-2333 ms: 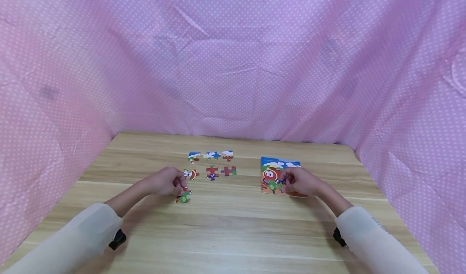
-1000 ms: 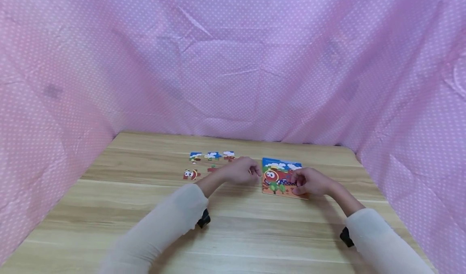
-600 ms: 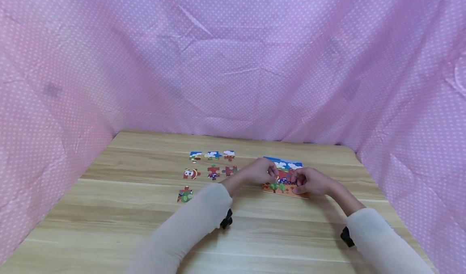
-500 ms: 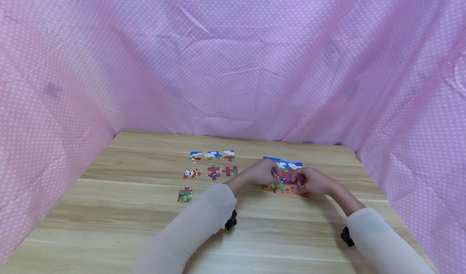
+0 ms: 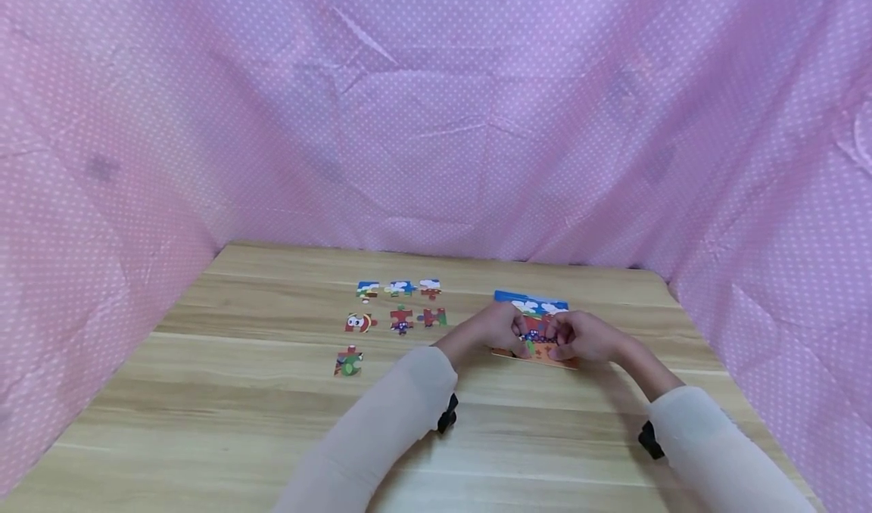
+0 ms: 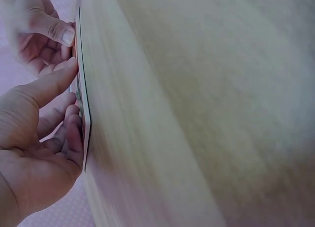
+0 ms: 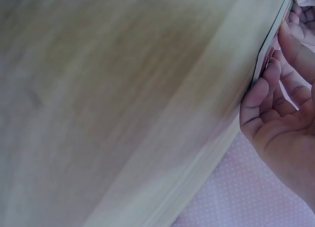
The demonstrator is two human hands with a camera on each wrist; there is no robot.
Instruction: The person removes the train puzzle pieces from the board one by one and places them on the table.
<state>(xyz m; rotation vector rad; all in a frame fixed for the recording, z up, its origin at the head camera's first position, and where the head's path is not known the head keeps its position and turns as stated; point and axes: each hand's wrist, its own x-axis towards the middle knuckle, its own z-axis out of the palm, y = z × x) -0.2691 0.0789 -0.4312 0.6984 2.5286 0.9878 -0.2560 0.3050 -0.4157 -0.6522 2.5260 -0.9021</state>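
Note:
A flat square jigsaw puzzle, printed with a red train under a blue sky, lies right of the table's middle in the head view. My left hand rests over its left side, bent fingers and thumb tip down on the picture. On its right side is my right hand, also with curled fingers and thumb at the picture. In the left wrist view the two thumbs come close together at the puzzle's near edge. Whether either hand pinches a piece I cannot tell. Right fingers touch the puzzle in the right wrist view.
Loose puzzle pieces lie left of the puzzle: a back row with a cloud piece, a middle row with an eyes piece, and a green piece nearer. Pink dotted cloth surrounds the wooden table.
My left hand has left the green piece at the left and moved right onto the puzzle. My right hand has shifted slightly right, then stayed there.

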